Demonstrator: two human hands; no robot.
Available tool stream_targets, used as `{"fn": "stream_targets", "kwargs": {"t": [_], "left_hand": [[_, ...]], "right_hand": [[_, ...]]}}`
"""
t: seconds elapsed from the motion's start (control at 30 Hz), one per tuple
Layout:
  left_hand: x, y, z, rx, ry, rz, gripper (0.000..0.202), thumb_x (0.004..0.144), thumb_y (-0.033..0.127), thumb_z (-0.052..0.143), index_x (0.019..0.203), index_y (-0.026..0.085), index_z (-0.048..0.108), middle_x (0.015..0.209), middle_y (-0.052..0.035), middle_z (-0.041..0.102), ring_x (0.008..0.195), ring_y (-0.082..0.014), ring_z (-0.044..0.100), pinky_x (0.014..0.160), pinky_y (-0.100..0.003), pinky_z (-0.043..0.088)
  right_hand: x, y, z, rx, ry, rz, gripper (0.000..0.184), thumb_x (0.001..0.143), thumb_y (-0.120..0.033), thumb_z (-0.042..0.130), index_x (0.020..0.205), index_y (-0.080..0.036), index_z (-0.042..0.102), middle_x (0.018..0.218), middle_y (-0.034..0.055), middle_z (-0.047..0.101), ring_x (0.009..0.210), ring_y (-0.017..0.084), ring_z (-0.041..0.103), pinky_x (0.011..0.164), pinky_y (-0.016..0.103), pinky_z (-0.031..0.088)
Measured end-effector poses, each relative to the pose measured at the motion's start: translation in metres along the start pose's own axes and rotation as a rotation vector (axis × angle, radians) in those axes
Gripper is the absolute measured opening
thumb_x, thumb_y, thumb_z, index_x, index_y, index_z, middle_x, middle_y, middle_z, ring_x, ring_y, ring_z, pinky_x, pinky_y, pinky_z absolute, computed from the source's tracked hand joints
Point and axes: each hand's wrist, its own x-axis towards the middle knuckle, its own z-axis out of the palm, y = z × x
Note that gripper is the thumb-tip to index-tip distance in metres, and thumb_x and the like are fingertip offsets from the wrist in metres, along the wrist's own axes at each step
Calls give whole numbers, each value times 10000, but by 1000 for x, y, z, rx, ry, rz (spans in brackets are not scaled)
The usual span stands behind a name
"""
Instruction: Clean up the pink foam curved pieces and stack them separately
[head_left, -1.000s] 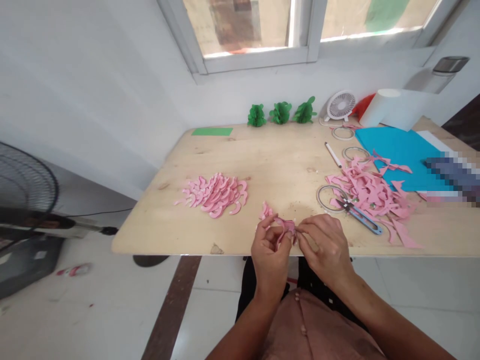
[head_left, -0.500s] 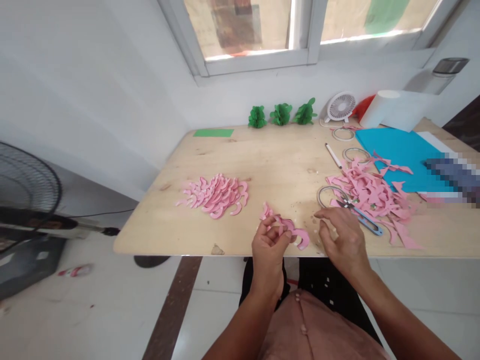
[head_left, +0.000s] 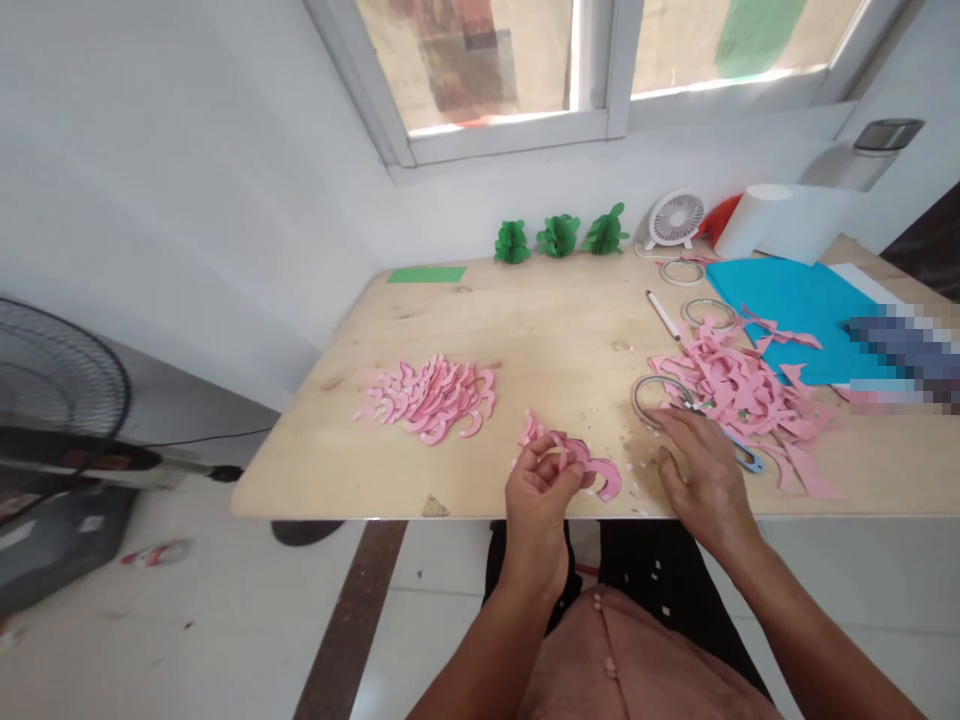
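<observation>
Near the table's front edge my left hand [head_left: 544, 485] pinches a curved pink paper cutout [head_left: 606, 478], its curled end sticking out to the right. Beside those fingers lies a small bunch of pink pieces [head_left: 531, 428]. My right hand [head_left: 701, 470], fingers apart, hovers over blue-handled thread snips [head_left: 746, 455], covering most of them; whether it touches them I cannot tell. Just beyond its fingertips is a roll of tape [head_left: 660, 400]. Pink paper scraps [head_left: 739, 380] are heaped past the right hand. To the left sits a pile of curved pink cutouts [head_left: 435, 395].
Three green paper trees [head_left: 559, 236] stand along the wall beside a small white fan [head_left: 675, 218]. A green strip [head_left: 426, 274] lies at the back left. Blue sheets [head_left: 795, 310], a white marker [head_left: 663, 315] and more tape rolls [head_left: 709, 313] are at the right.
My right hand has moved slightly right and opened out over the snips, hiding more of them. My left hand keeps the pink cutout in nearly the same place.
</observation>
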Motion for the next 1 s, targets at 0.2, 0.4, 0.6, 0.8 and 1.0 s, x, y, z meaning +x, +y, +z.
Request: {"fn": "stream_targets", "kwargs": {"t": [0.2,0.4,0.6,0.8,1.0], "left_hand": [[1,-2,0,-1,-6,-3,334,616,137,761,909,161,602,721,24,626,673,-107,584,727,-280,519],[-1,2,2,6,1,2,323,617,134,753,904,157,605,717,21,625,664,-108,590,713,-273,523],[0,5,4,-19,19,-2,334,621,148,758,922,158,613,746,13,642,667,-108,599,716,-265,510],[-4,7,2,-103,-121,-76,393,712,253,740,1062,172,581,834,-9,644,731,-125,623,782,-288,486],[-6,1,-3,-35,-130,-97,499,657,167,759,1115,187,562,866,-26,679,830,-147,630,824,-294,459]], "right_hand": [[2,-10,-4,121,-32,82,115,872,-217,555,907,-199,663,714,32,688,694,210,631,708,376,459],[5,-31,-5,358,-173,203,196,888,-269,535,1048,-219,637,954,59,726,901,224,660,805,377,495],[6,-43,-3,531,-344,356,184,874,-303,537,849,-199,686,833,43,729,776,204,670,697,303,522],[8,-48,1,634,-333,514,241,872,-321,525,734,-193,675,735,18,693,700,178,623,676,274,487],[6,-47,6,684,-277,561,215,857,-325,539,775,-183,678,756,36,700,708,187,627,674,289,492]]}}
